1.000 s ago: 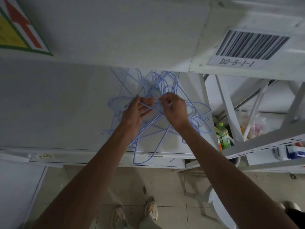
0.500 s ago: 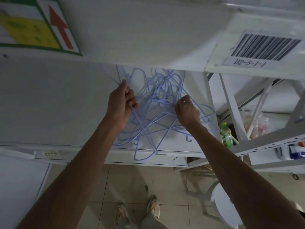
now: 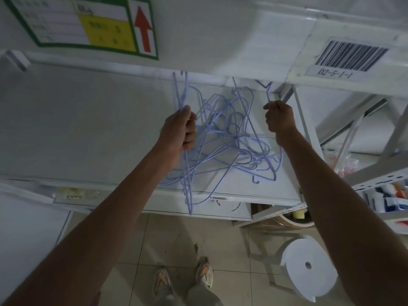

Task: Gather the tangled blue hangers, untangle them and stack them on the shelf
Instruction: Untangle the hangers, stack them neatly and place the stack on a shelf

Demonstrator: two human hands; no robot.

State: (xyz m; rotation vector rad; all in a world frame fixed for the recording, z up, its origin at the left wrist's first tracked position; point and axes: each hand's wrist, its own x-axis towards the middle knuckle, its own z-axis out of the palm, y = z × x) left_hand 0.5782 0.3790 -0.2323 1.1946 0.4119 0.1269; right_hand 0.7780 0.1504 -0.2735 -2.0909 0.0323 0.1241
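Observation:
A tangle of thin blue wire hangers lies on the white shelf, with some loops hanging over its front edge. My left hand grips a few hanger wires that rise toward the shelf above. My right hand pinches the neck of one hanger, lifted at the right side of the tangle. The two hands are apart with the tangle spread between them.
An upper shelf carries a green and yellow sign with a red arrow and a barcode label. A metal rack with packets stands at the right. A white stool and my shoes are on the tiled floor.
Both hands have risen and moved apart: the left pulled wires up and left, the right lifted a hanger up and right. The tangle is stretched wider.

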